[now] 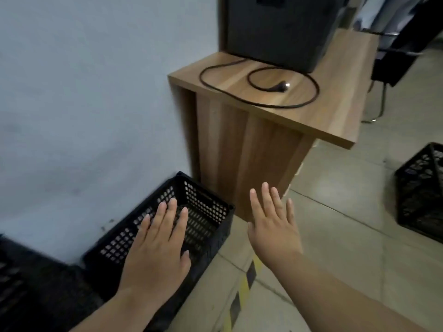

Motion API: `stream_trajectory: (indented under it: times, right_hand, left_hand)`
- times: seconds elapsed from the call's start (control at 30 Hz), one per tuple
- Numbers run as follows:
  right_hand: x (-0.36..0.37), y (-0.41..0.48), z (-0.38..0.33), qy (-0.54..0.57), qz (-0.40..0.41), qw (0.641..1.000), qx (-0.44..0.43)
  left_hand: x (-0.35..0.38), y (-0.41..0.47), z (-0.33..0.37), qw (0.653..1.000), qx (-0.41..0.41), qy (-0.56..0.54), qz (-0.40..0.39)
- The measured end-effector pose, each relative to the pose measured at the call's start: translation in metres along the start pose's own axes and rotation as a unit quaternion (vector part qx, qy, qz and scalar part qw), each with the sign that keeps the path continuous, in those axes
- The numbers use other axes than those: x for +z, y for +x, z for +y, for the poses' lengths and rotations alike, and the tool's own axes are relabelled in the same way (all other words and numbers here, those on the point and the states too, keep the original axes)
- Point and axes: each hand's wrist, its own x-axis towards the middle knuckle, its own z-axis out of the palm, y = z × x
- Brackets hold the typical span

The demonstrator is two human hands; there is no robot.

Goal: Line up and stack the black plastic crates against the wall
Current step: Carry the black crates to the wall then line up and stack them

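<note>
Black perforated plastic is showing in three places, and that is giving a fair reading of progress: one crate (167,226) is sitting on the floor (335,248) tight in the corner where the pale wall (84,104) is meeting the side of the wooden desk (275,97), its long side lying along the wall; a second crate (14,283) is lying just beside it at the lower left, blurred and cut by the frame edge, so whether the two are touching or properly aligned is hard to tell; a third crate (422,195) is waiting well apart on the floor at the right, tilted out of line with the wall. Judging from this, the lining-up is looking partly done, while nothing is appearing stacked yet and the far crate is still needing to be fetched. The left hand (155,248) is hovering flat, palm down, over the open top of the corner crate, fingers (172,207) spread and straight, gripping nothing; whether it is touching the rim cannot be told. The right hand (273,226) is hanging over the floor just beside that crate, palm down too, fingers apart and empty, the forearm reaching in from the lower right
</note>
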Motion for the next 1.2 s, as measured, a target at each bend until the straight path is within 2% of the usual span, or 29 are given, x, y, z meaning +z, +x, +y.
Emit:
stream_trajectory:
  times: [0.27, 0.43, 0.57, 0.73, 1.0, 1.2]
  right_hand:
    - [-0.046, -0.036, 0.325, -0.003, 0.016, 0.982, 0.191]
    - [-0.068, -0.067, 0.48, -0.022, 0.011, 0.956, 0.292]
    - [-0.073, -0.076, 0.562, -0.012, 0.0, 0.935, 0.355]
    - [-0.067, -0.059, 0.653, -0.015, -0.002, 0.919, 0.394]
    - [-0.053, 0.023, 0.808, -0.014, -0.008, 0.897, 0.442]
    - [-0.033, 0.07, 0.907, 0.005, -0.019, 0.882, 0.471]
  left_hand:
    - [0.021, 0.138, 0.292, 0.985, 0.169, -0.028, -0.009]
    - [0.034, 0.204, 0.434, 0.973, 0.228, -0.04, -0.005]
    - [0.044, 0.253, 0.518, 0.96, 0.274, -0.062, -0.009]
    - [0.068, 0.325, 0.606, 0.951, 0.304, -0.061, -0.002]
    - [0.129, 0.457, 0.742, 0.936, 0.343, -0.076, -0.013]
    - [0.182, 0.523, 0.838, 0.924, 0.372, -0.081, -0.041]
